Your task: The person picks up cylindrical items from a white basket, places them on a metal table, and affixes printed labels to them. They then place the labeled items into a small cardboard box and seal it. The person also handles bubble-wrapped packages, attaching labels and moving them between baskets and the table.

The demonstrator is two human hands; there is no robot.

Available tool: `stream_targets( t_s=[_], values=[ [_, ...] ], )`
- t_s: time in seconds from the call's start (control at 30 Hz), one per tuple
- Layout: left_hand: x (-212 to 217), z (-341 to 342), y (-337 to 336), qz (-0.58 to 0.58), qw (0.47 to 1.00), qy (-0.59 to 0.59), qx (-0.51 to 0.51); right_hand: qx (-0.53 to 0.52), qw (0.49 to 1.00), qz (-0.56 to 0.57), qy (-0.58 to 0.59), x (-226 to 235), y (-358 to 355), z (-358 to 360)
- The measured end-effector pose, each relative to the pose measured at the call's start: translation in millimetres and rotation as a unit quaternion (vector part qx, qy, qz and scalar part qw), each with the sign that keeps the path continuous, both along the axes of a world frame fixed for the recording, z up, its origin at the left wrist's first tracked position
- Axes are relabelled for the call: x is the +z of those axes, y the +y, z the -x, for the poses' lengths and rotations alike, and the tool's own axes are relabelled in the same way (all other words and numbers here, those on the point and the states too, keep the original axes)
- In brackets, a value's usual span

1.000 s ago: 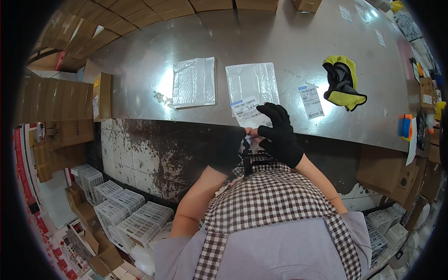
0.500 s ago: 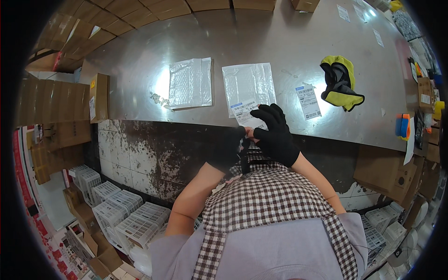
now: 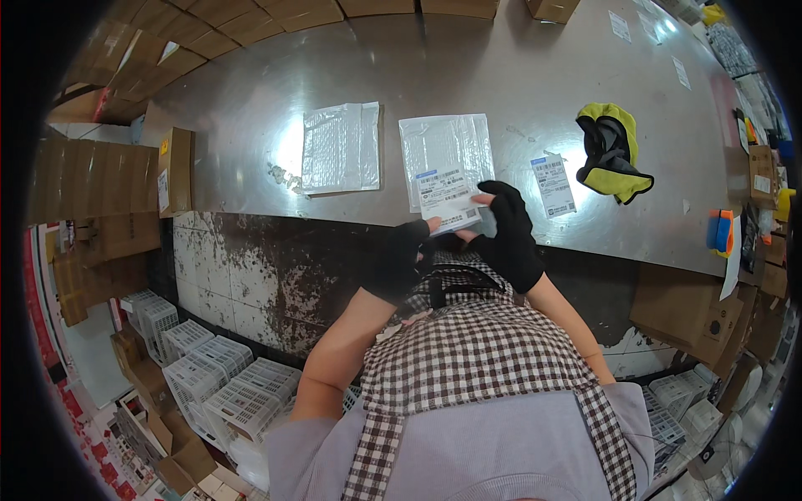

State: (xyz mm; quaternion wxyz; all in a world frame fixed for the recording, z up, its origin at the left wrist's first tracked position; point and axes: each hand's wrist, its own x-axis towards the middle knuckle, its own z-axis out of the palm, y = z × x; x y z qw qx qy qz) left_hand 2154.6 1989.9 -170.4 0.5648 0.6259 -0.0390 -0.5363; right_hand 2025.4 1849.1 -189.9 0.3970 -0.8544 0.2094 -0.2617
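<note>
A white printed shipping label [image 3: 449, 200] is held between my two hands at the table's front edge, overlapping the lower part of a white bubble mailer [image 3: 445, 144]. My left hand [image 3: 399, 260], in a black glove with bare fingertips, pinches the label's lower left corner. At the label's right edge, my right hand [image 3: 510, 230], gloved the same way, grips it with a bare fingertip on its face; the lower fingers are partly hidden. A second bubble mailer [image 3: 341, 149] lies to the left. Another printed label [image 3: 553, 185] lies flat to the right.
A yellow-green and black cloth item [image 3: 610, 152] lies on the metal table [image 3: 384, 71], farther right. A brown carton [image 3: 176, 173] stands at the left edge, with more cartons [image 3: 309, 12] along the back. White plastic crates [image 3: 225, 359] are on the floor to the left.
The label has turned more upright and flatter to view over the mailer. My right fingers have shifted from covering its right part to its edge; my left hand has moved slightly left.
</note>
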Motion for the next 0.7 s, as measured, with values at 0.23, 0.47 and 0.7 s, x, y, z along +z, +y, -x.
stream_targets(
  t_s=[0.23, 0.47, 0.7],
  values=[
    [-2, -1, 0, 0.023, 0.983, -0.172, -0.060, 0.047, 0.907, -0.418, 0.000, 10, -7, 6],
    [13, 7, -12, 0.086, 0.967, -0.236, -0.036, -0.019, 0.855, -0.518, -0.005, 28, -8, 5],
    [13, -3, -2, 0.024, 0.924, -0.333, -0.184, 0.194, 0.975, -0.106, -0.029, 34, -20, -5]
  ],
)
